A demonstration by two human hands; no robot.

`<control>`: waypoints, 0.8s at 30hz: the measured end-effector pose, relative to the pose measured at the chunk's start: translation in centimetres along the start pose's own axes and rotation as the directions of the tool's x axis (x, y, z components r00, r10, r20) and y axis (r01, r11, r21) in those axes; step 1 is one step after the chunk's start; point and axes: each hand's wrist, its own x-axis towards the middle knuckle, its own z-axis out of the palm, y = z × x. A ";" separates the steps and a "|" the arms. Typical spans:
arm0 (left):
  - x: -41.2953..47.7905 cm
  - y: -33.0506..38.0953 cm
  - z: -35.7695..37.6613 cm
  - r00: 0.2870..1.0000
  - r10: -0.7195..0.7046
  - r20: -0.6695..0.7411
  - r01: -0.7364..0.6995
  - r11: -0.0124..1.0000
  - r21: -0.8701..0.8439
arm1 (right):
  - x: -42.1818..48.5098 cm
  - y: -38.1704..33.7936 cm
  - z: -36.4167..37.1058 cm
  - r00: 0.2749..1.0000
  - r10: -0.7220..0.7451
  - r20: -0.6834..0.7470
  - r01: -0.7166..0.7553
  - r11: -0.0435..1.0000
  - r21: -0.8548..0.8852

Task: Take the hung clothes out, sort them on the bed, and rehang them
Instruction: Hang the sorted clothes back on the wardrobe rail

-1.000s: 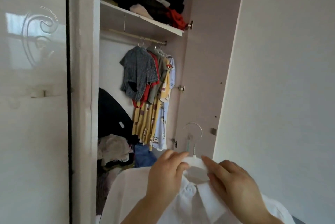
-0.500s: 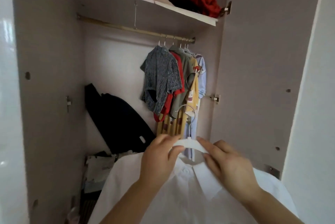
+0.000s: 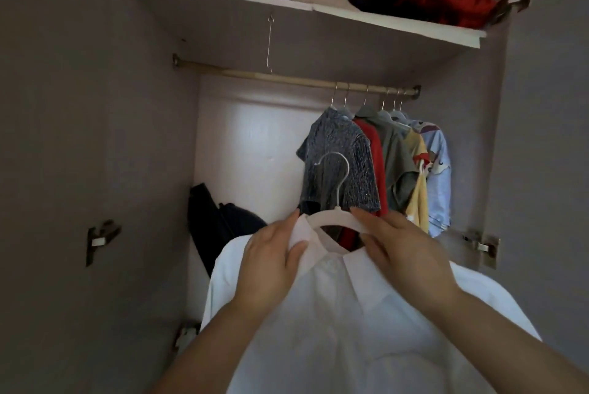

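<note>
A white shirt (image 3: 344, 323) hangs on a white hanger (image 3: 334, 218) held up in front of the open wardrobe. My left hand (image 3: 271, 266) pinches the shirt's collar and the hanger's left arm. My right hand (image 3: 404, 253) grips the hanger's right arm at the collar. The hanger's metal hook (image 3: 338, 170) points up, well below the wooden rail (image 3: 287, 78). Several garments hang at the rail's right end: a grey speckled top (image 3: 338, 164), a red one (image 3: 373, 151), an olive shirt (image 3: 395, 157), a yellow one (image 3: 417, 199) and a light blue one (image 3: 439, 176).
The shelf (image 3: 350, 15) above the rail carries piled dark and red clothes. A thin wire hook (image 3: 270, 43) dangles from the shelf over the rail's bare left half. A black bag (image 3: 216, 224) leans low in the wardrobe. Door hinges (image 3: 481, 245) stick out on both side walls.
The view has moved closer into the wardrobe and tilted up. Both hands have lifted the shirt on its hanger higher, so its hook now overlaps the grey top.
</note>
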 end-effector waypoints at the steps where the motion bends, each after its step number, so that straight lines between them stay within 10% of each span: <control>1: 1.3 -0.9 0.8 1.000 0.003 0.006 -0.003 1.000 0.016 | 1.3 0.6 1.1 1.000 -0.002 0.005 0.002 1.000 0.005; 24: 37.4 -18.4 16.8 0.994 0.072 0.077 -0.069 0.997 -0.046 | 41.1 10.0 19.9 0.979 0.139 -0.148 -0.175 0.947 -0.270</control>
